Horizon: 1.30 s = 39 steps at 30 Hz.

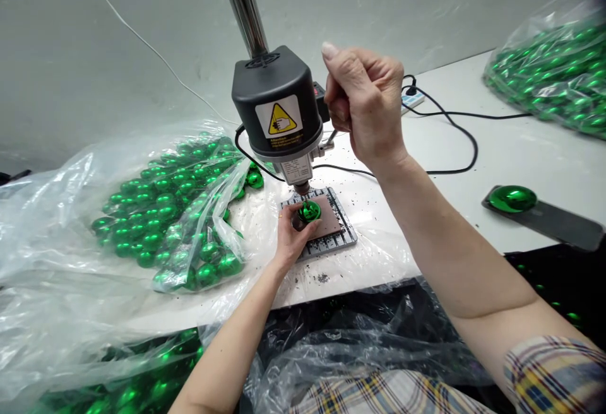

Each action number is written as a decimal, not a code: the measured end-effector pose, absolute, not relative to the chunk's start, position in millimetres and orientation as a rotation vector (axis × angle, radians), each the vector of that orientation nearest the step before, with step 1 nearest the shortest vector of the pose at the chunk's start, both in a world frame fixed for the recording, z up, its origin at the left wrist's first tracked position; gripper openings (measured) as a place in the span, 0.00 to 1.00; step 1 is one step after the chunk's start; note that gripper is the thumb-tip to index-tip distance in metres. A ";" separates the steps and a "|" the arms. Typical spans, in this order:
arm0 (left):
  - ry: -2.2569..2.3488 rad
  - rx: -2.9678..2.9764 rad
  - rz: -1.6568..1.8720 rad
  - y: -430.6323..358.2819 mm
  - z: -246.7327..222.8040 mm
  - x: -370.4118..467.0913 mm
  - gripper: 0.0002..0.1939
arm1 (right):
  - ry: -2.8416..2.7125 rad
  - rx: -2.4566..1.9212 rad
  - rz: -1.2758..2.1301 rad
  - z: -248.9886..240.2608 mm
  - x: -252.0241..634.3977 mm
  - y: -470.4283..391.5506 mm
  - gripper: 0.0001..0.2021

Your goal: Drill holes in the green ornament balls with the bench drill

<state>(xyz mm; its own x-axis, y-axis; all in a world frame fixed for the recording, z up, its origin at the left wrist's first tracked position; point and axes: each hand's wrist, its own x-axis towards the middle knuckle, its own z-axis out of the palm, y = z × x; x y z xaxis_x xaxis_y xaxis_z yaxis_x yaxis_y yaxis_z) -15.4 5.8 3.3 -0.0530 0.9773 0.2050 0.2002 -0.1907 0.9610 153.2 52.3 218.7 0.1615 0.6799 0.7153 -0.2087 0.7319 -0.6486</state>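
Pinching green ball [310, 212]: left grip [291, 239]; right grip [372, 101] clenching lever [332, 138]; bagged balls [151, 217] beside drill [279, 86].

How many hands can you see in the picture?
2. The left hand holds a shiny green ball below the black machine. The right hand is up beside the machine, fingers curled; I can't tell what's inside it. No other hands show.

White table [447, 209], bagged green balls [165, 201], drill press [277, 79]
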 end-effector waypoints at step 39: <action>1.129 1.472 1.367 7.5 0.1 -14.0 0.25 | -1.384 -0.039 0.144 127.3 159.4 34.8 0.23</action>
<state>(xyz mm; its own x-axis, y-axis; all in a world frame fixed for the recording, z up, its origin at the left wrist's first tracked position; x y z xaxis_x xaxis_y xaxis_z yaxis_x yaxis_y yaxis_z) -14.0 7.5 0.1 0.0119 0.9632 0.2685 0.0821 -0.2685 0.9598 159.4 34.8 127.3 0.1786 0.1245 0.9760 -0.0793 0.9906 -0.1119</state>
